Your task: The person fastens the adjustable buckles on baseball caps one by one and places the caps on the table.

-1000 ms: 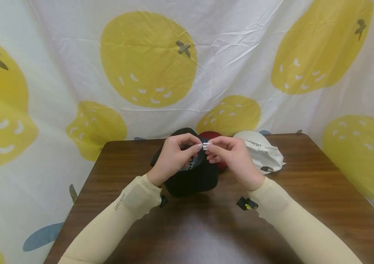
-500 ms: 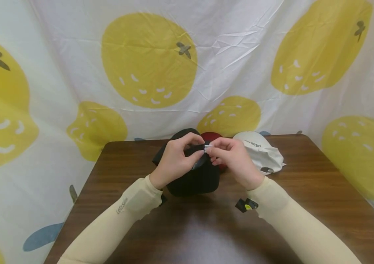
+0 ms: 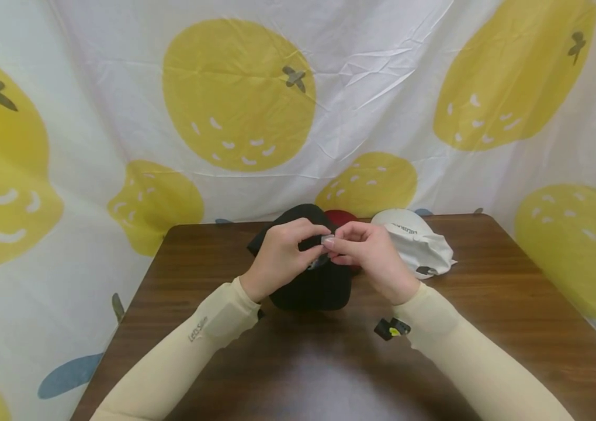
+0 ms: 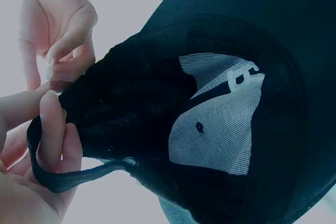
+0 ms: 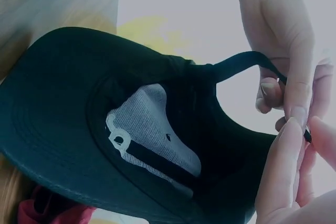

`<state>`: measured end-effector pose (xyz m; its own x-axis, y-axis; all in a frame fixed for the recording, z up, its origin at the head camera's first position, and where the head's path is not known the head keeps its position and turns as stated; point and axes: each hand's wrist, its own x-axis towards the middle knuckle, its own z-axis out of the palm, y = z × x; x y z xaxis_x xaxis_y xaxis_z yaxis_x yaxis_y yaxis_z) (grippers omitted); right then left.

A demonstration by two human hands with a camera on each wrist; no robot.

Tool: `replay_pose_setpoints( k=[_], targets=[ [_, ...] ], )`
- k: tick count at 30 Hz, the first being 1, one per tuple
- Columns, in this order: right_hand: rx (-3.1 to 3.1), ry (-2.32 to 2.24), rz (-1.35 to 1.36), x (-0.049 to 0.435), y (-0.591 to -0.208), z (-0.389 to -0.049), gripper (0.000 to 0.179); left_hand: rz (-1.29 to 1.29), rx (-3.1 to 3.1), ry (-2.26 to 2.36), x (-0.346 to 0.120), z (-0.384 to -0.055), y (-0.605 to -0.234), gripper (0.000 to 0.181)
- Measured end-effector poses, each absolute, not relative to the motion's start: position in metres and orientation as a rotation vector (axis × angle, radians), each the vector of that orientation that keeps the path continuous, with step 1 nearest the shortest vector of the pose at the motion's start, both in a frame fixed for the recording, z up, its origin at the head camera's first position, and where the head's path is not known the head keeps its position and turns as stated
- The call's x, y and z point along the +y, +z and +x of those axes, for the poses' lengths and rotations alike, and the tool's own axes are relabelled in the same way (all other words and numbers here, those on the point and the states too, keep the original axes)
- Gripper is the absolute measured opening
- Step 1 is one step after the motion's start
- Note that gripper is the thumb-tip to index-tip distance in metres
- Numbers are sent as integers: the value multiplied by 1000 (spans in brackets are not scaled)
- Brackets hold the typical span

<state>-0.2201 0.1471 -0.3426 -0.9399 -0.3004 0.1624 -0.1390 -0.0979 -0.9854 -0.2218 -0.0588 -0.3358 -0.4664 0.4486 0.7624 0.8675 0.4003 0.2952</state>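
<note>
A black baseball cap hangs over the table between my hands, brim toward me. Its inside shows a white mesh lining in the left wrist view. My left hand pinches the cap's back strap, which loops round its fingers. From the other side, my right hand pinches the small silver buckle, the fingertips of both hands meeting there. Fingers mostly cover the buckle. In the right wrist view the strap runs from the cap's edge to the left hand.
Behind the hands a red cap is partly hidden. A white cap with dark lettering lies to its right at the back of the brown wooden table. A lemon-print curtain closes off the back and sides.
My left hand has shifted slightly right with the cap. The silver buckle has tilted and shows less between the fingertips, and both hands still pinch at the strap.
</note>
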Motion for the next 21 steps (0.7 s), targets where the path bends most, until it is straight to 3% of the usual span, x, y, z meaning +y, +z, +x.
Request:
replay_pose_setpoints(
  k=[21],
  targets=[
    [2031,-2185,-444,150,-343,-219,26,-1164,-2009,-790,-58,-224,-339,23]
  ],
)
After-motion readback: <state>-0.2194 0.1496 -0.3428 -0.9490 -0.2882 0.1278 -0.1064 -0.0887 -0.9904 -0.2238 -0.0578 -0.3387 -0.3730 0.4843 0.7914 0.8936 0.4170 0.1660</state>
